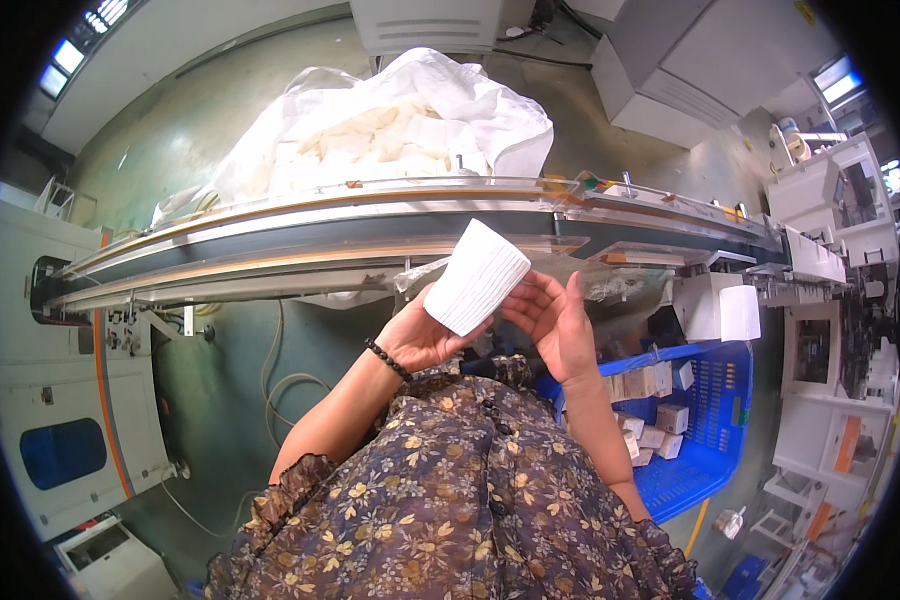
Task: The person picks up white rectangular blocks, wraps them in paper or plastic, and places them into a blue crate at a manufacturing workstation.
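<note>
The fingers (448, 335) of the left hand (422, 338) grip a white stack of folded sheets (476, 277), the right hand (555, 325) open and touching its edge, above a conveyor (370, 235) and beside a blue crate (715, 420).

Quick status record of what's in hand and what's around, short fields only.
left hand: grips the lower end of a white stack of folded sheets
right hand: open, fingers at the stack's right edge
wrist: dark bead bracelet on the left
ahead: conveyor running across; big white sack behind it
right side: blue crate holding small boxes
</note>
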Tool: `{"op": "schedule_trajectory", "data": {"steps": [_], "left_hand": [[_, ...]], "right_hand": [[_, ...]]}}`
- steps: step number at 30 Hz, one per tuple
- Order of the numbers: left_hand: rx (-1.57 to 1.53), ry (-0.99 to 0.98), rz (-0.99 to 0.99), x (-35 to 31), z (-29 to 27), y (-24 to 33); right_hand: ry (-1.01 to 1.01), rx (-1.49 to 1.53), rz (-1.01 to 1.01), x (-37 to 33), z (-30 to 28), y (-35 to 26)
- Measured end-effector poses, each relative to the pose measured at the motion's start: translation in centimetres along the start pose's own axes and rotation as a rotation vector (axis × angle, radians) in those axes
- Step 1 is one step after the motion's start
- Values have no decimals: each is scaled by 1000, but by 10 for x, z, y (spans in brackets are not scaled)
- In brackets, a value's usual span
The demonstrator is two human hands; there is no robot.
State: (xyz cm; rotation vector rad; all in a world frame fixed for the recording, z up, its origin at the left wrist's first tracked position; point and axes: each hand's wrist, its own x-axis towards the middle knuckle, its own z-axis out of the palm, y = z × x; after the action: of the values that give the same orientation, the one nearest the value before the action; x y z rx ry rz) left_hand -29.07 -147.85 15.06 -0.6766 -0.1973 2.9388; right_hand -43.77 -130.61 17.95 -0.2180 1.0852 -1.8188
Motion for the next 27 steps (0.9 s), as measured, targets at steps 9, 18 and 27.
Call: {"op": "schedule_trajectory", "data": {"steps": [9, 18, 27], "left_hand": [[273, -130, 220, 9, -3, -4], [878, -236, 481, 31, 51, -6], [1079, 126, 581, 47, 67, -22]], "right_hand": [[-71, -199, -174, -25, -2, -11], [1, -420, -370, -49, -47, -36], [1808, -1360, -754, -118, -329, -167]]}}
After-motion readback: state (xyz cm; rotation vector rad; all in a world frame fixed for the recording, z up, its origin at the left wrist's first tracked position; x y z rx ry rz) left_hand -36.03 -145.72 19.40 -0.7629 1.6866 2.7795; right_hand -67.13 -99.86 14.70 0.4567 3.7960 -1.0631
